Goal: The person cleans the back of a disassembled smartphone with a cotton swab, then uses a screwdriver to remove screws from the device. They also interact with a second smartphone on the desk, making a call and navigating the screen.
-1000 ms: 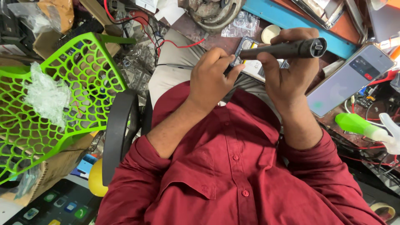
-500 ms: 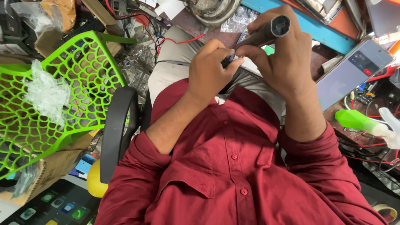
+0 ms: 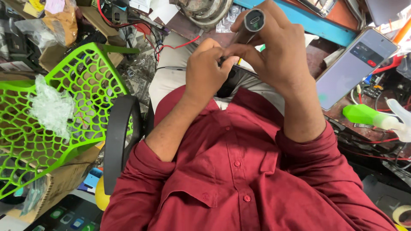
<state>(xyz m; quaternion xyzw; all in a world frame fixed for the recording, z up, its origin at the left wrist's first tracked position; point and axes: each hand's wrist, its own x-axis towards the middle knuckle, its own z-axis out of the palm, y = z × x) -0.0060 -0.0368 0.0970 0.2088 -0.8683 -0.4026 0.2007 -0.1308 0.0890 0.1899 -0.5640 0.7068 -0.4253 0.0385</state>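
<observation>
Hands meet in the middle, up in front of a red shirt [image 3: 239,171]. The right hand [image 3: 278,55] is wrapped around a dark round tool [image 3: 252,23], like a fat pen. The tool's back end points up at the camera, and it has a small slot in it. The tool leans down toward the other hand. The left hand [image 3: 207,68] is curled up, with its fingertips [image 3: 227,62] pinched at the low end of the tool. The tip of the tool is hidden by the fingers, so what they pinch cannot be seen. Both hands touch each other there, above the person's lap.

On the right lies a grey phone [image 3: 353,68] on a messy brown bench [image 3: 338,111], tilted, with a small red dot on its screen. Near it, lower down, is a green spray bottle [image 3: 364,115] lying on its side. A blue strip [image 3: 317,25] runs along the top of the bench.

On the left is a bright green plastic chair [image 3: 55,111] full of holes, with a bit of clear crinkly plastic [image 3: 51,107] on it. A black chair arm [image 3: 117,137] sits just beside the person's left sleeve. Red and black wires [image 3: 145,30] lie in a tangle at the top
</observation>
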